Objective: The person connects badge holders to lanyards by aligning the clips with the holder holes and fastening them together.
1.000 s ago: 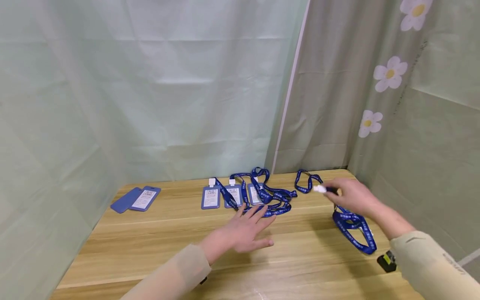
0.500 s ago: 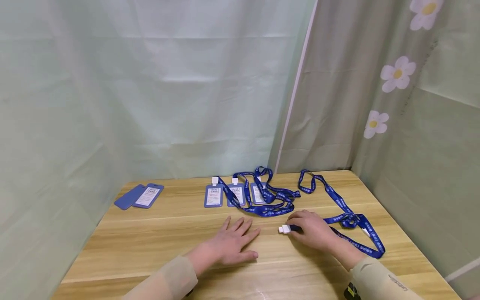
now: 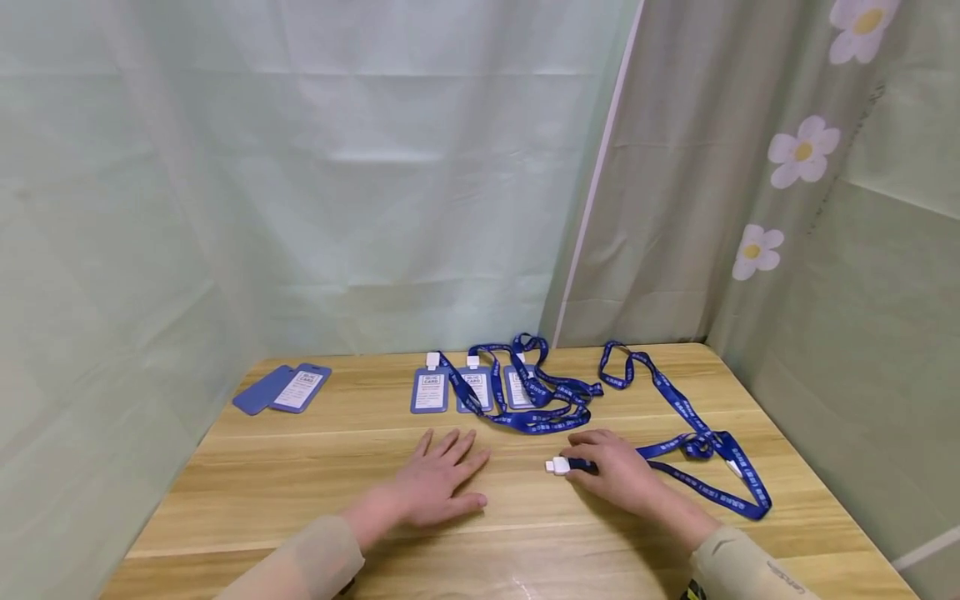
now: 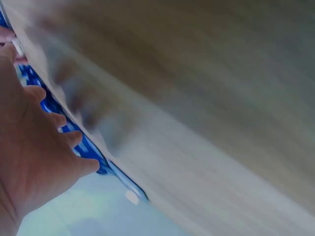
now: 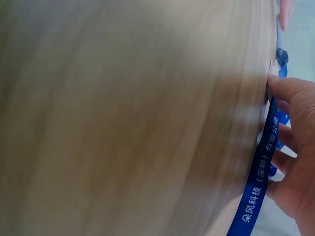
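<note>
While the right hand pinches the strap at lower right, the splayed left hand had best steady the clip.

The left hand is stretched along the blurry wooden tabletop, fingers spread against printed blue lanyards beyond. By its thumb, the right hand's fingers pinch a white clip; pale curtain behind.

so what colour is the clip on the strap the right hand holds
The clip is white, best seen in the head view.
</note>
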`<action>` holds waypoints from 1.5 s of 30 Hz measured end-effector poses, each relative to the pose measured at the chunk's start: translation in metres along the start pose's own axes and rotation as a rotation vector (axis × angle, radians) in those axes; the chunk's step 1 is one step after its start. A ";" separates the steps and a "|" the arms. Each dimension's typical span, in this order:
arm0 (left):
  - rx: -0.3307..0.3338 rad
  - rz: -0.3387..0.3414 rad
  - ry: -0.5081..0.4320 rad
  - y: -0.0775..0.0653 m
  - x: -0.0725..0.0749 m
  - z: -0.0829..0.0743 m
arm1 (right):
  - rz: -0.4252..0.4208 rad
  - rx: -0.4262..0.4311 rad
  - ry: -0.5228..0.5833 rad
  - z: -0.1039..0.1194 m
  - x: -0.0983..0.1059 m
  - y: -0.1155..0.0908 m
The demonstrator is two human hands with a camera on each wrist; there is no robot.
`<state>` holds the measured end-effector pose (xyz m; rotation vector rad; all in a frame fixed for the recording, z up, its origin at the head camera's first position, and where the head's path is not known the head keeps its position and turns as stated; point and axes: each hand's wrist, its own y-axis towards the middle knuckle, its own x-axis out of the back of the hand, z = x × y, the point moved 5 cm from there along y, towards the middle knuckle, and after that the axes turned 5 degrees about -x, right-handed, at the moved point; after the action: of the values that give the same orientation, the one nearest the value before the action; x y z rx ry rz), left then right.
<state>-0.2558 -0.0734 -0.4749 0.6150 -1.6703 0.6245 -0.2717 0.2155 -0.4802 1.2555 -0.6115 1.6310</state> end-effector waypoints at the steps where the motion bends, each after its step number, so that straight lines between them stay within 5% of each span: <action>1: 0.015 -0.004 0.005 -0.002 0.001 0.006 | 0.003 -0.005 0.010 0.001 0.000 0.000; 16: 0.337 -0.108 0.059 -0.055 0.024 0.124 | 0.027 -0.053 0.019 0.001 -0.003 0.000; 25: 0.524 -0.133 0.015 -0.093 0.034 0.181 | 0.035 -0.053 0.056 0.006 -0.003 0.001; 34: 0.624 -0.117 -0.060 -0.116 0.036 0.204 | 0.030 -0.073 0.064 0.007 -0.004 0.001; 45: 0.653 -0.096 -0.104 -0.121 0.027 0.208 | 0.001 -0.095 -0.004 0.007 -0.005 0.004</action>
<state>-0.3222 -0.3061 -0.4736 1.2009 -1.5077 1.0944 -0.2717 0.2059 -0.4817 1.1897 -0.6846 1.5822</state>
